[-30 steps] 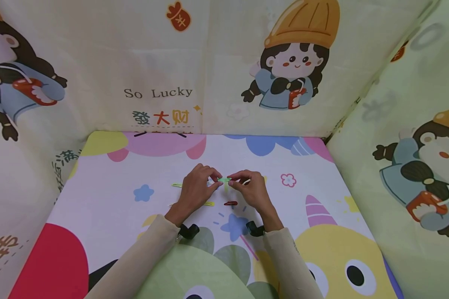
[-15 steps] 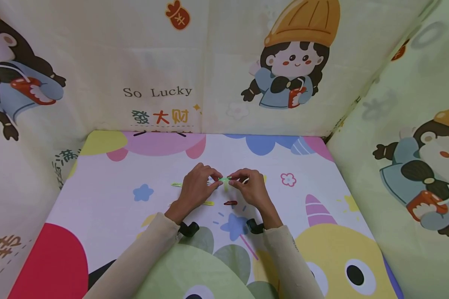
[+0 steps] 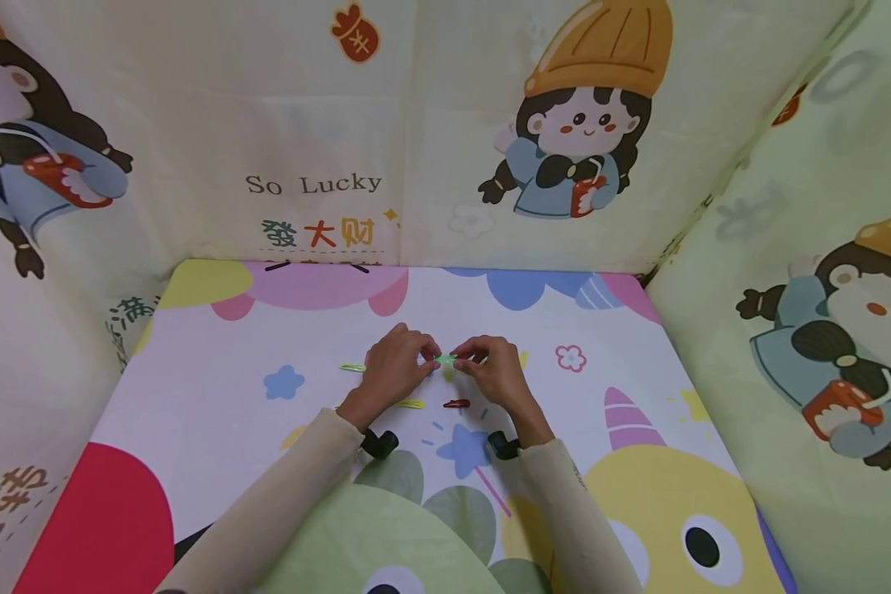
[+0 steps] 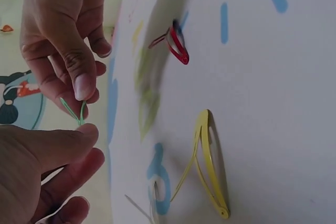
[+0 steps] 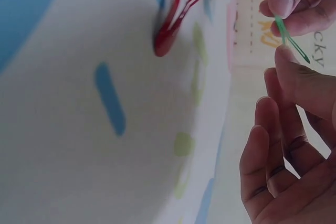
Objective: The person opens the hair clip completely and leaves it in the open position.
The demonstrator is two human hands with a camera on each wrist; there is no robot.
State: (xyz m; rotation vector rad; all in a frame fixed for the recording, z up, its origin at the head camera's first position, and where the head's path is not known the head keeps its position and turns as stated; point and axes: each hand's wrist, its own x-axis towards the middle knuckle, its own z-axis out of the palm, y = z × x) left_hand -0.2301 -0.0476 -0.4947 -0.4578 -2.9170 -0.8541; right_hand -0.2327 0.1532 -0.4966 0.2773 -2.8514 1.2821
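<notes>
A small green snap hair clip (image 3: 445, 358) is held up between both hands, its two arms spread apart. My left hand (image 3: 393, 369) pinches one end between thumb and forefinger. My right hand (image 3: 501, 373) has its thumb and fingertips at the other end, as the right wrist view shows beside the clip (image 5: 282, 27). Below the hands, a red snap hair clip (image 4: 180, 50) lies popped open on the table. To its left is a yellow snap hair clip (image 4: 211, 169), also popped open and partly behind the left wrist in the head view.
A light green hair clip (image 3: 351, 367) lies left of the left hand. A pale, thin clip (image 4: 153, 203) shows near the yellow one. The cartoon-printed tablecloth (image 3: 215, 396) meets printed fabric walls (image 3: 445, 140) at the back and both sides.
The left wrist and forearm have shifted slightly to the right. Both hands keep their hold on the green hair clip, and the clips on the table stay where they were.
</notes>
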